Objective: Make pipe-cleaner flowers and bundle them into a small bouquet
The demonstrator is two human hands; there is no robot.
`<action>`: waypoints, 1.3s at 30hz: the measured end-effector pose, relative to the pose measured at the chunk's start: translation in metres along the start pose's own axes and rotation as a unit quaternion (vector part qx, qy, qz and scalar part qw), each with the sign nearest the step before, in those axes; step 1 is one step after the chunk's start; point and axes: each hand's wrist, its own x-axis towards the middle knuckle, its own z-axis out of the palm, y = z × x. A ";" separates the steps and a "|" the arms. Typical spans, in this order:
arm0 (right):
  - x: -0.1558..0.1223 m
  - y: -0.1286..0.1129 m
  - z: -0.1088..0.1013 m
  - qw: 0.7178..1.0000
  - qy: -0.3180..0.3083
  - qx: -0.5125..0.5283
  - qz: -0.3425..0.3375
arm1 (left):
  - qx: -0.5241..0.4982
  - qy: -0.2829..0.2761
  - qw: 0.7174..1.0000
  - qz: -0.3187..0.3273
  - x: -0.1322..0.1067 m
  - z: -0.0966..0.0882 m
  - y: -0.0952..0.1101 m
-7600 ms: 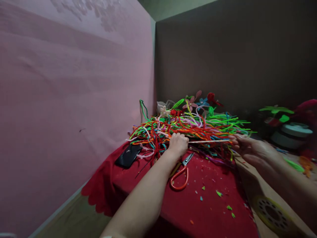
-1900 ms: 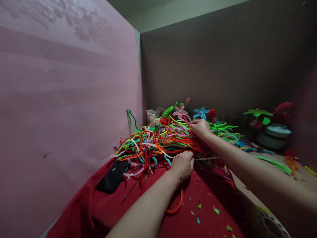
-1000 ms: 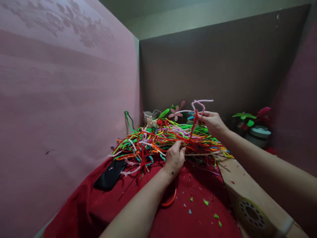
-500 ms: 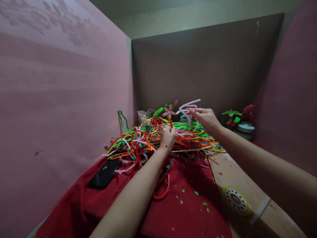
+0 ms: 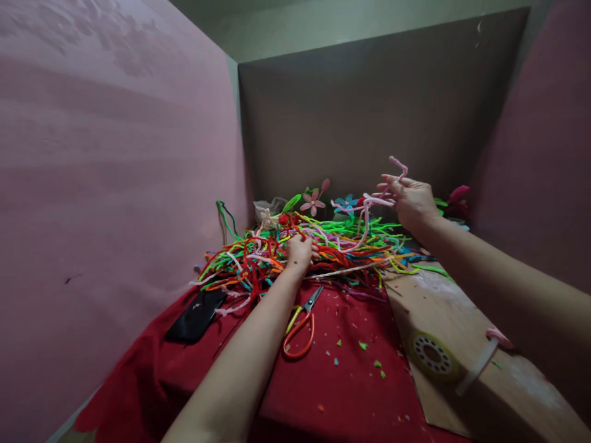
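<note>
Several pale pink pipe cleaners [image 5: 365, 224], bent and tangled, hang from my right hand [image 5: 414, 202], which pinches them in the air to the right of the heap. Low over the pile of many-coloured pipe cleaners [image 5: 258, 255] is my left hand [image 5: 301, 251], its fingers closed round a red pipe cleaner [image 5: 296, 230] that pokes out above the fist. A pink pipe-cleaner flower [image 5: 313, 202] and a blue one [image 5: 345, 203] stand behind the pile. Scissors with red handles [image 5: 299, 338] lie on the red cloth [image 5: 351, 394], near my left forearm.
A black phone [image 5: 196, 317] rests at the cloth's left side. On the wooden board [image 5: 466, 406] to the right are a yellow tape roll [image 5: 433, 355] and a glue stick [image 5: 478, 369] with a pink end. Coloured scraps dot the cloth. Pink walls flank the table.
My right hand has moved right and slightly up, drawing the pink pipe cleaners away from the pile. My left hand has shifted a little left and lower, uncovering the scissors.
</note>
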 end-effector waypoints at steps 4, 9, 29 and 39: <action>0.010 -0.009 -0.006 0.996 0.070 0.041 -0.040 | 0.005 0.030 0.999 0.045 -0.009 0.004 0.006; 0.016 -0.023 -0.017 0.989 0.104 0.099 -0.039 | 0.096 -0.071 0.955 0.273 -0.047 0.019 0.021; -0.099 0.024 -0.092 0.978 -0.012 0.028 0.205 | -0.042 -0.161 0.982 0.085 -0.019 0.026 0.021; -0.121 0.037 -0.098 0.991 -0.033 -0.010 0.128 | 0.032 -0.086 0.983 0.160 0.022 0.004 0.095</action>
